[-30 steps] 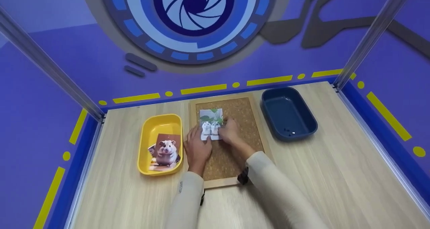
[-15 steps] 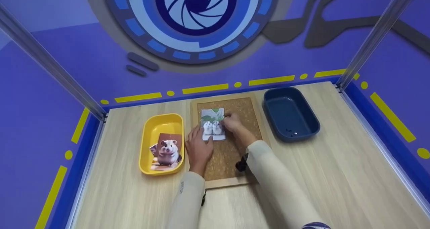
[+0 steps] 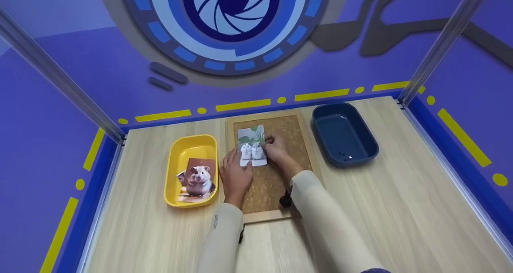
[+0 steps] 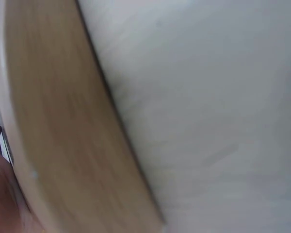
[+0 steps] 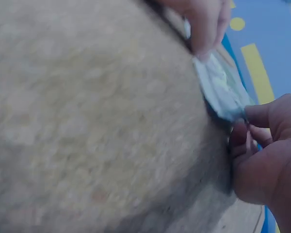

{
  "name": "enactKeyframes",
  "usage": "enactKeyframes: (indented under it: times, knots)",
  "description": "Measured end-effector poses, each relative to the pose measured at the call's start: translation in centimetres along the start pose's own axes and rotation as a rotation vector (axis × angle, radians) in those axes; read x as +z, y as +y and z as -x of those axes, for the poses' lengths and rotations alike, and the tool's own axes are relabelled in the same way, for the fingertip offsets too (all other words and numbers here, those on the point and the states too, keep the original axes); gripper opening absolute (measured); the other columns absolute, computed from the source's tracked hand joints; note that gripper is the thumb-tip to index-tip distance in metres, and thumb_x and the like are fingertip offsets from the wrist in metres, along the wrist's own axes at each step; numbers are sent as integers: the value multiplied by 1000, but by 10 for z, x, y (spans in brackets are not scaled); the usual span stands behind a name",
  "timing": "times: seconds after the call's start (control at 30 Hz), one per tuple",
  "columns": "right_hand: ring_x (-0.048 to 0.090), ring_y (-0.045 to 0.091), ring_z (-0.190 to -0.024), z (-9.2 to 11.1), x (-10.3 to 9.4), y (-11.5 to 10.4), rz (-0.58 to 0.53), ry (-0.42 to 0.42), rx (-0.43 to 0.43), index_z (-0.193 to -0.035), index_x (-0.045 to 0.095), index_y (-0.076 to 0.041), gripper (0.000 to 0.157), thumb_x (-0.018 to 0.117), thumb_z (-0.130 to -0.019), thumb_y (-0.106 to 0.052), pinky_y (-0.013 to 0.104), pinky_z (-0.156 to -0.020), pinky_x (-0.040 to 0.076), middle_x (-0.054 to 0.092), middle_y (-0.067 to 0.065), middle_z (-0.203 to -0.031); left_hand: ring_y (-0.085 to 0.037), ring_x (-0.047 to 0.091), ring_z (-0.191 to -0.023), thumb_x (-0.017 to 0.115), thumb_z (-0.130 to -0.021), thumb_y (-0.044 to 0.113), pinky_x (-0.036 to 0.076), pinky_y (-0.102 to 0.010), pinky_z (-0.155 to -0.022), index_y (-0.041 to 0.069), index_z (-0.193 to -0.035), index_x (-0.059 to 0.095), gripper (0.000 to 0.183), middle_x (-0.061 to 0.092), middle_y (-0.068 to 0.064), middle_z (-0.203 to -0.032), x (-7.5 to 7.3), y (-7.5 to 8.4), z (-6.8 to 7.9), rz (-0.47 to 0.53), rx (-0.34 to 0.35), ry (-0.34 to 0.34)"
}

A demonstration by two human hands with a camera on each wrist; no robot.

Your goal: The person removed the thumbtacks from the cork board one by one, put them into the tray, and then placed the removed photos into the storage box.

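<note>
A photo of two white hamsters with green leaves lies on the upper left part of a wood-framed corkboard. My left hand rests along the photo's lower left side, its thumb at the bottom edge and its fingers fairly straight. At the right edge of the photo, my right hand has its fingers curled. In the right wrist view, its thumb and finger pinch the corner of the photo; whether a small pin is between them is hidden. Only a bit of the left hand shows in the left wrist view.
Left of the board stands a yellow tray with a brown hamster photo over at least one other picture. A dark blue tray on the right holds several tiny dark and shiny pieces. Purple panels enclose the table.
My right hand has drawn back slightly from over the photo to its right edge, fingers more curled. The photo now lies slightly tilted. My left hand stays in place; the trays are unchanged.
</note>
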State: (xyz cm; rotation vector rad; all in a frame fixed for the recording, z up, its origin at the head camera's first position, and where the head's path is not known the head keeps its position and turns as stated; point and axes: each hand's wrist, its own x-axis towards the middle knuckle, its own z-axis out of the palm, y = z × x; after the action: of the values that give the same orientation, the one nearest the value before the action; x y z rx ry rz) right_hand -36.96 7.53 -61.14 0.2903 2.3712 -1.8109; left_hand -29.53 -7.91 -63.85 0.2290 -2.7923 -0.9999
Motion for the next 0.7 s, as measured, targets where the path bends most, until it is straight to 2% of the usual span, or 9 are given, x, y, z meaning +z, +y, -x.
enactKeyframes:
  times: [0.17, 0.3, 0.53, 0.7]
  knots:
    - [63, 21, -107, 0, -5, 11, -16, -28, -86, -142, 61, -3, 45, 61, -98, 5, 29, -89, 52, 69, 15, -123, -29, 41, -158, 69, -101, 35, 32, -61, -128, 11, -149, 63, 54, 49, -3, -168, 0, -1, -1, -23, 8, 2]
    - [63, 21, -107, 1, -6, 12, -36, -40, -121, -145, 60, -4, 48, 62, -98, 6, 29, -90, 52, 69, 17, -127, -30, 42, -158, 68, -101, 35, 32, -62, -128, 11, -148, 63, 53, 50, -4, -168, -1, 0, -1, -32, 22, 3]
    - [56, 17, -98, 2, -7, 12, -91, -30, -148, -130, 63, -1, 37, 58, -95, 11, 23, -83, 47, 65, 10, -114, -30, 39, -159, 68, -101, 34, 31, -63, -129, 9, -148, 63, 53, 49, -5, -168, -1, 1, -1, -4, 25, -6]
    - [56, 16, -94, 1, -6, 14, -75, -18, -138, -119, 61, -3, 28, 58, -95, 11, 25, -80, 47, 62, 5, -102, -28, 38, -160, 66, -102, 35, 30, -61, -130, 12, -149, 62, 53, 48, -3, -168, 1, -1, -2, -25, -5, -24]
